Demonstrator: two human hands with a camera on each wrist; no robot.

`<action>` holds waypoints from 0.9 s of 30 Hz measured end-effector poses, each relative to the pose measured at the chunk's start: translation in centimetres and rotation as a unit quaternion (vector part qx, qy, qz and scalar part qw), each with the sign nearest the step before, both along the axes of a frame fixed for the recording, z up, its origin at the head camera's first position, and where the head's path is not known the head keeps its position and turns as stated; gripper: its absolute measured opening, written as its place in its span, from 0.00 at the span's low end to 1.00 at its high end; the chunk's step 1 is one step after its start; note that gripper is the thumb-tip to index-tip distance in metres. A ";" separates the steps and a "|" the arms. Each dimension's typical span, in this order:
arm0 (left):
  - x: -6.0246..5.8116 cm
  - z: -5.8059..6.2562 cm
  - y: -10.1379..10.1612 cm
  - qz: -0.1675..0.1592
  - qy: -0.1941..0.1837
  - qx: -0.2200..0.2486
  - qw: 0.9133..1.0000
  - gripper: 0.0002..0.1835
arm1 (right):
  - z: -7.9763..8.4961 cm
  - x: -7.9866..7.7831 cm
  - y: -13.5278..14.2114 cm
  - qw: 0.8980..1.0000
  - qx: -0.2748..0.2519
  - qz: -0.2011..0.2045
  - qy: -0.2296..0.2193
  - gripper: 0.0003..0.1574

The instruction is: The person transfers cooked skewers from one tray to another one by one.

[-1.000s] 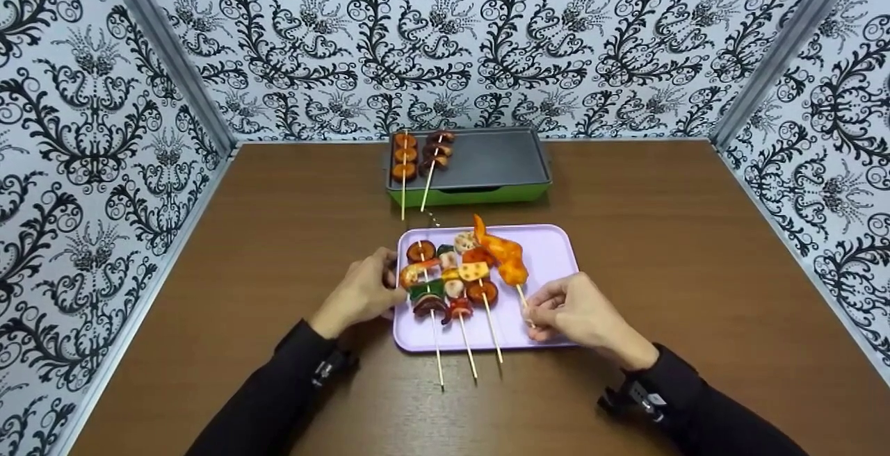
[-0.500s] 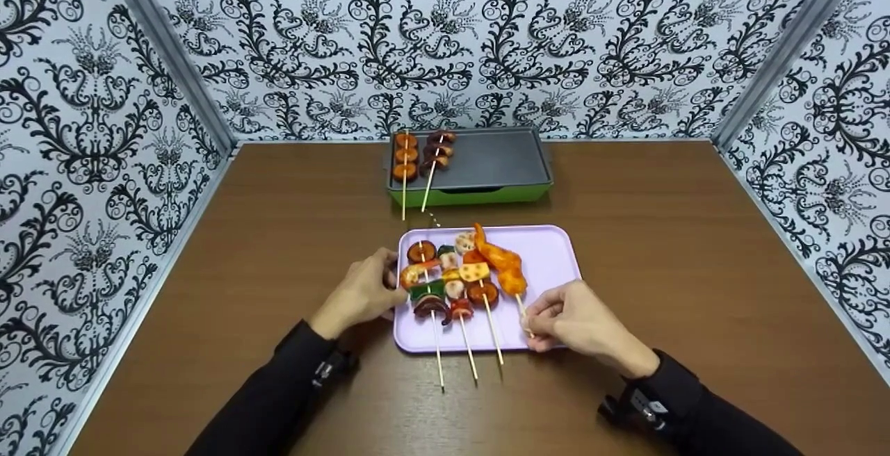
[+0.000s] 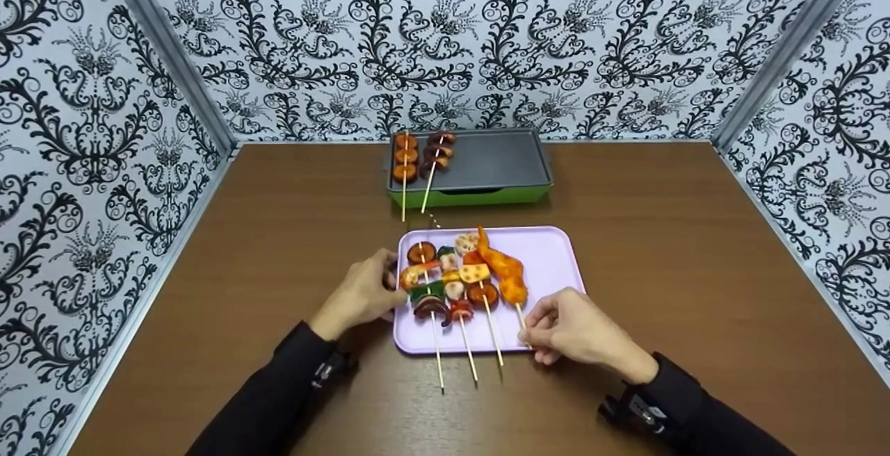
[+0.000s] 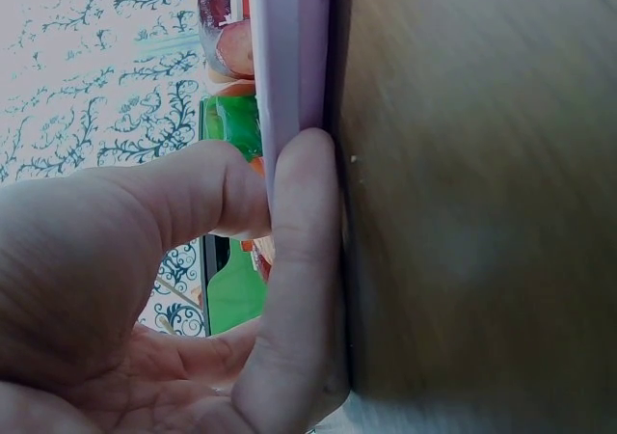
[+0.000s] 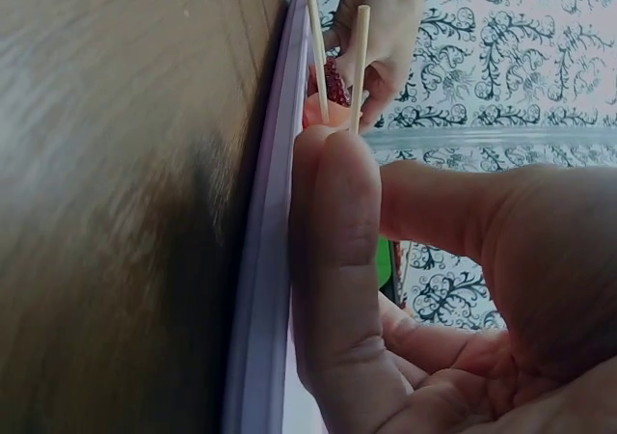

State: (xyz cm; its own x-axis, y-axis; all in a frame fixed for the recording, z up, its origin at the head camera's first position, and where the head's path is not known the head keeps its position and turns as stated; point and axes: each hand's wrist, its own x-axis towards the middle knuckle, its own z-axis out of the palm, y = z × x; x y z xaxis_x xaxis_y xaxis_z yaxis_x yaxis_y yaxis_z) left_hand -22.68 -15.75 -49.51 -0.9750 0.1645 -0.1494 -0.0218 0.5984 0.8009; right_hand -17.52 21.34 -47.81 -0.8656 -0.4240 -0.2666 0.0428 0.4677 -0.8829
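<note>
My left hand [image 3: 361, 294] grips the left rim of a lilac tray [image 3: 549, 254], thumb over the rim and a finger along the outer side [image 4: 294, 67]. My right hand [image 3: 577, 327] pinches the wooden stick of a chicken wing skewer [image 3: 511, 275] at the tray's front edge. The orange wing lies over the tray's middle, its tip touching or close beside the neighbouring skewer. Left of it, three mixed skewers lie on the tray: one with shrimp [image 3: 414, 275], one with a red piece [image 3: 460, 310], one with a yellow slice [image 3: 475, 273]. Their sticks overhang the front edge.
Behind the tray stands a green grill [image 3: 487, 195] with a dark grey plate. On its left side lie a skewer of round orange-brown slices [image 3: 405, 156] and a skewer of dark curled pieces [image 3: 437, 153]. Patterned walls [image 3: 452, 46] enclose the wooden table [image 3: 278, 199].
The right hand has drawn the wing skewer a little toward the front edge of the tray, and the wing sits lower. The left hand and the other skewers have stayed in place.
</note>
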 end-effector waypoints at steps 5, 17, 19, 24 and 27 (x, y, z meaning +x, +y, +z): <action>-0.1 0.0 0.0 -0.002 0.002 0.003 1.000 0.35 | -0.1 0.2 -0.1 0.999 0.020 0.002 0.027 0.13; -0.1 0.1 0.0 0.000 -0.009 0.018 1.000 0.36 | -0.2 0.2 -0.1 0.998 0.044 0.006 0.046 0.11; -0.2 0.1 0.0 0.000 -0.010 0.020 1.000 0.35 | 0.0 0.1 -0.1 0.998 0.045 0.006 0.045 0.11; -0.1 0.2 0.0 0.001 -0.015 0.019 1.000 0.35 | 0.1 0.2 -0.2 0.998 0.041 0.011 0.046 0.10; -0.1 0.2 0.0 0.001 -0.017 0.017 1.000 0.36 | 0.2 0.2 -0.1 0.998 0.039 0.011 0.050 0.10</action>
